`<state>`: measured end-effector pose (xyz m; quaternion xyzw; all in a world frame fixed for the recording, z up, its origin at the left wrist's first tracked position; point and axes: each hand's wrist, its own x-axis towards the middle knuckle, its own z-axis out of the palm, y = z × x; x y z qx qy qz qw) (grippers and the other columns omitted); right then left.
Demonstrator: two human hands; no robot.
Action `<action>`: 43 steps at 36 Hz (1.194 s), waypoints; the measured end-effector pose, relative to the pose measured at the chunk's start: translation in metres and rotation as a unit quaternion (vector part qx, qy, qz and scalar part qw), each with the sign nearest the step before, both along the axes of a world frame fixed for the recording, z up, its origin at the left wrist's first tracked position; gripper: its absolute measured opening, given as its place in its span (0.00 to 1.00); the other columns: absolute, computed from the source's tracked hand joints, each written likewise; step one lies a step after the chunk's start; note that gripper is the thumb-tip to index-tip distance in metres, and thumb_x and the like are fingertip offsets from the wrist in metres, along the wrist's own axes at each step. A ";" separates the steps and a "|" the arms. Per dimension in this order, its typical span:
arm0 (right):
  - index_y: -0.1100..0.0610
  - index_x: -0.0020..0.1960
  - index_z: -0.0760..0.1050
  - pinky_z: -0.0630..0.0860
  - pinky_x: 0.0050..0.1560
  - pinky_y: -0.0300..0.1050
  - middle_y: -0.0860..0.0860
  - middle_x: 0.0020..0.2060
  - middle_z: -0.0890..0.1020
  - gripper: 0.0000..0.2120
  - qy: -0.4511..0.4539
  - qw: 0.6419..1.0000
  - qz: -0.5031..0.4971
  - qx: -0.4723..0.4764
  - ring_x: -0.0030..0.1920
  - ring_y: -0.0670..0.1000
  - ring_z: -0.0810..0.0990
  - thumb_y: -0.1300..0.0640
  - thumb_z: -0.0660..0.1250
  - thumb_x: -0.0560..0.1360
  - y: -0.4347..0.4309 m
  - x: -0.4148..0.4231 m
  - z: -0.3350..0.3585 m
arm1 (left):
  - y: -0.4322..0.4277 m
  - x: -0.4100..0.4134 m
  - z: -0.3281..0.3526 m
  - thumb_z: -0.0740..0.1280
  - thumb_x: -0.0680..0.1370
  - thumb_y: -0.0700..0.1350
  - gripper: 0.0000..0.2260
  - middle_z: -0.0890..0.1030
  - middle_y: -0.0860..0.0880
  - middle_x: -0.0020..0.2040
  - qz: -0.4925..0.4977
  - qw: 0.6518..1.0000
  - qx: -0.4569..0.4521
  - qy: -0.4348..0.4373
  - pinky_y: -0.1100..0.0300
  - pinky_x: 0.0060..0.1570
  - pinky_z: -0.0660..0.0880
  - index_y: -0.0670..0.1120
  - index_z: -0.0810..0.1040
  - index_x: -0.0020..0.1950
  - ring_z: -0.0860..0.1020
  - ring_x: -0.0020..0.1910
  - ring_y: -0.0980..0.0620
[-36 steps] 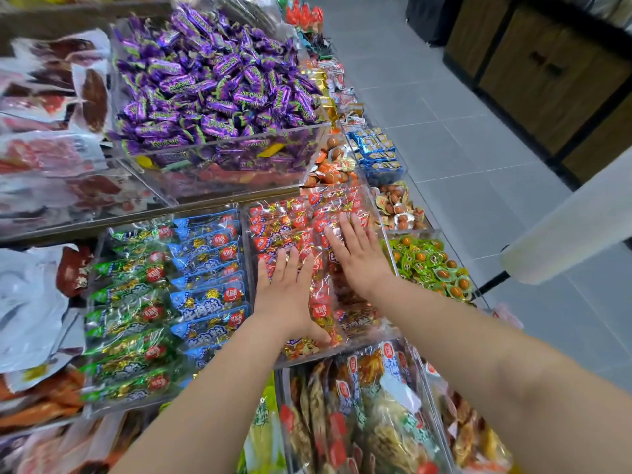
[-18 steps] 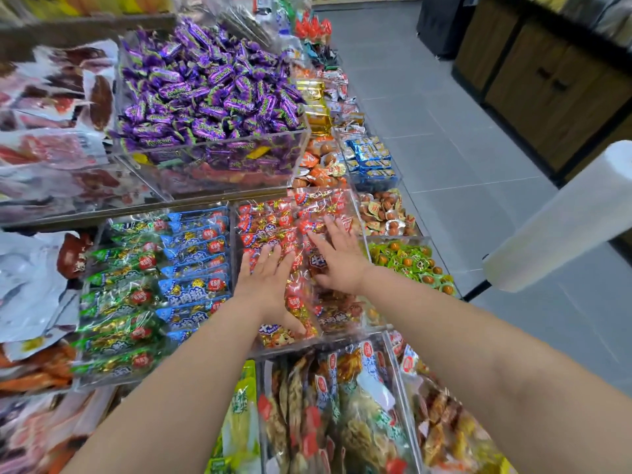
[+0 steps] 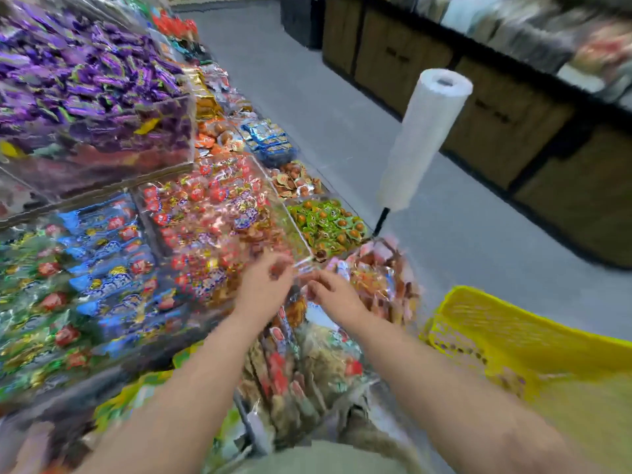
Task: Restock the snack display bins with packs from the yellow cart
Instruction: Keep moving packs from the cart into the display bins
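Note:
The frame is motion-blurred. A clear bin of red snack packs (image 3: 212,220) sits in the middle of the display. My left hand (image 3: 263,283) and my right hand (image 3: 333,294) are side by side at that bin's near right corner, fingers curled, over the clear bin edge. Whether either hand holds a pack is hidden by the blur. The yellow cart (image 3: 506,340) shows at the lower right, beside my right forearm.
Blue and green packs (image 3: 85,268) fill the bin to the left. Purple candies (image 3: 85,80) are heaped in the upper bin. Green packs (image 3: 325,224) lie to the right. A roll of plastic bags (image 3: 424,138) stands on a pole by the aisle. Dark cabinets line the far side.
Both hands have pulled back from the middle of the red-pack bin to its near right corner and curled. The view has swung right, bringing the yellow cart into sight.

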<state>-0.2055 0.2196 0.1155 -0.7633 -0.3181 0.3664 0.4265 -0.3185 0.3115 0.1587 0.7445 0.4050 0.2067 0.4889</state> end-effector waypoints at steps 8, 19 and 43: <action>0.69 0.57 0.72 0.73 0.27 0.32 0.50 0.28 0.76 0.11 0.140 0.923 -0.350 -0.077 0.22 0.39 0.75 0.73 0.55 0.78 -0.183 -0.030 -0.063 | -0.107 -0.006 -0.093 0.60 0.79 0.31 0.16 0.75 0.45 0.34 -0.252 0.928 -0.188 0.200 0.73 0.26 0.66 0.45 0.72 0.34 0.73 0.28 0.59; 0.56 0.44 0.71 0.76 0.46 0.43 0.55 0.47 0.74 0.06 0.319 0.750 -0.488 -0.313 0.42 0.51 0.75 0.62 0.59 0.78 -0.402 -0.160 -0.116 | -0.176 -0.046 -0.152 0.61 0.80 0.43 0.05 0.77 0.45 0.41 -0.336 0.759 -0.280 0.483 0.61 0.35 0.65 0.45 0.74 0.46 0.73 0.33 0.50; 0.55 0.37 0.67 0.65 0.32 0.39 0.51 0.34 0.72 0.12 0.325 0.774 -0.481 -0.255 0.32 0.47 0.71 0.64 0.56 0.78 -0.521 -0.043 -0.086 | -0.302 0.054 -0.150 0.59 0.80 0.39 0.15 0.75 0.41 0.37 -0.423 0.779 -0.127 0.445 0.59 0.37 0.63 0.44 0.72 0.33 0.72 0.37 0.48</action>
